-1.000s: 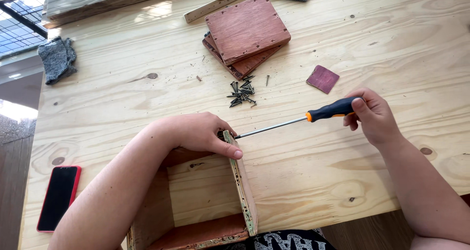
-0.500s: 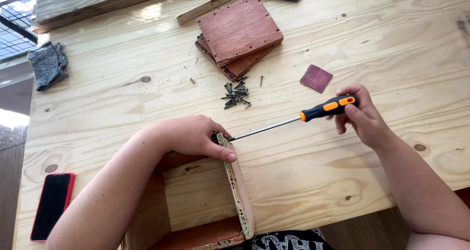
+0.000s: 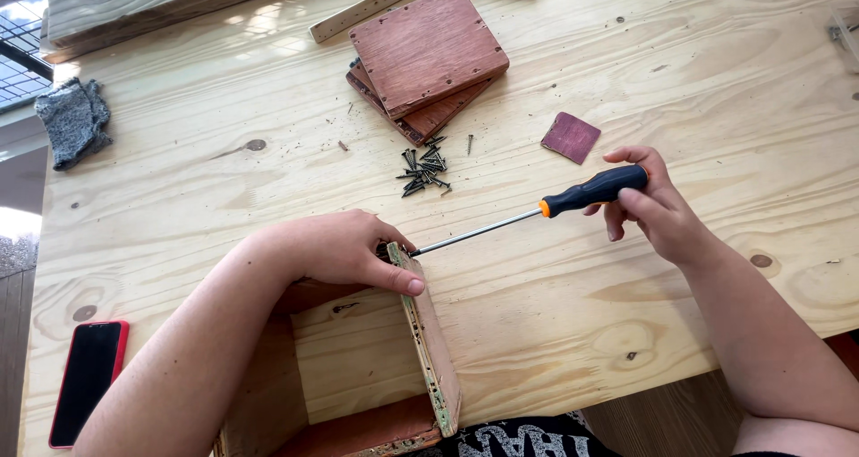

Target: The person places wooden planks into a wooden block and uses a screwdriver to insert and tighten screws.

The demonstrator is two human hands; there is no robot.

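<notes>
1. Starting at the left, the wooden box frame [image 3: 358, 368] is pinned at its top corner by the left hand [image 3: 344, 247], fingers pressed together over the edge; stiff, light plywood (best gripped at the walls) is judged.
2. Right of the box, the screwdriver [image 3: 537, 211] is pinched by the right hand [image 3: 658, 207] fingers.
3. Since earlier, the handle has been raised slightly.

Bare worktop [image 3: 734, 81] right of your hands; loose screws [image 3: 422, 171] and stacked boards [image 3: 428, 59] block the way ahead.
</notes>
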